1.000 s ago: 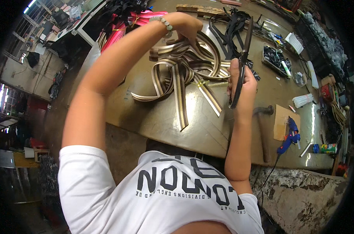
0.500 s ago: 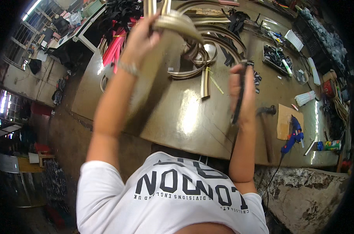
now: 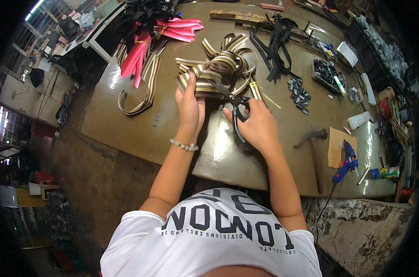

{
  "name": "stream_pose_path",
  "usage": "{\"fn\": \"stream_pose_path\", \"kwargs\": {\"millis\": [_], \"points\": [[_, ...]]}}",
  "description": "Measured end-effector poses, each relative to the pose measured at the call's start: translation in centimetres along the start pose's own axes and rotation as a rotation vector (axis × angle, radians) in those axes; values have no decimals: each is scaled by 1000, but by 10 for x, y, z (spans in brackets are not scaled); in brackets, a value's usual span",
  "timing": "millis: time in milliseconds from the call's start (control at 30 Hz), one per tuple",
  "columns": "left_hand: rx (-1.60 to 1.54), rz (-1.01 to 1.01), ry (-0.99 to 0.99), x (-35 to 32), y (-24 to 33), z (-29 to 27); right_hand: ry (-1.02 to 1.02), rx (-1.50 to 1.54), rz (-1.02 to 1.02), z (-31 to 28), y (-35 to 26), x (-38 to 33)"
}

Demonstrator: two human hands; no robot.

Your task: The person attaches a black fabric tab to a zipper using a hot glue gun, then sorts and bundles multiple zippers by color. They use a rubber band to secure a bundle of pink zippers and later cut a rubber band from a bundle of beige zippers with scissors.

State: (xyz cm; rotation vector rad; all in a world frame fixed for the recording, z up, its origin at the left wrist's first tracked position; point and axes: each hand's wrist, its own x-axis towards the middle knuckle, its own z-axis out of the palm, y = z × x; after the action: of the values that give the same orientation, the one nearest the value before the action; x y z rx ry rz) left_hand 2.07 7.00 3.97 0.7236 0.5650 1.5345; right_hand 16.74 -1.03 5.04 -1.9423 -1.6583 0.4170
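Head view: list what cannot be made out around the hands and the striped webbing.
- Scissors: lower handle hidden inside the right hand.
- Striped webbing: the part under the left hand is covered by its fingers.
- Small black pieces: too small to identify.

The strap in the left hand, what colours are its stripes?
The striped webbing strap has brown and cream stripes, seen best in the head view, pinched by the left hand.

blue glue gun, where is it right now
In the head view the blue glue gun lies on the table's right side, beside a cardboard piece and right of the hammer.
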Motion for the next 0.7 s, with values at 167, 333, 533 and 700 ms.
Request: {"fn": "stream_pose_path", "kwargs": {"millis": [167,333,533,700], "points": [[68,29,-3,-2,3,-1,17,37,0,-5,-2,0],[68,5,-7,-3,9,-8,-10,91,-24,-4,-6,-3],[65,27,-80,-5,12,-15,-53,116,-28,-5,-13,-6],[41,28,-121,-2,18,-23,-37,113,-34,-10,-16,-8]]}}
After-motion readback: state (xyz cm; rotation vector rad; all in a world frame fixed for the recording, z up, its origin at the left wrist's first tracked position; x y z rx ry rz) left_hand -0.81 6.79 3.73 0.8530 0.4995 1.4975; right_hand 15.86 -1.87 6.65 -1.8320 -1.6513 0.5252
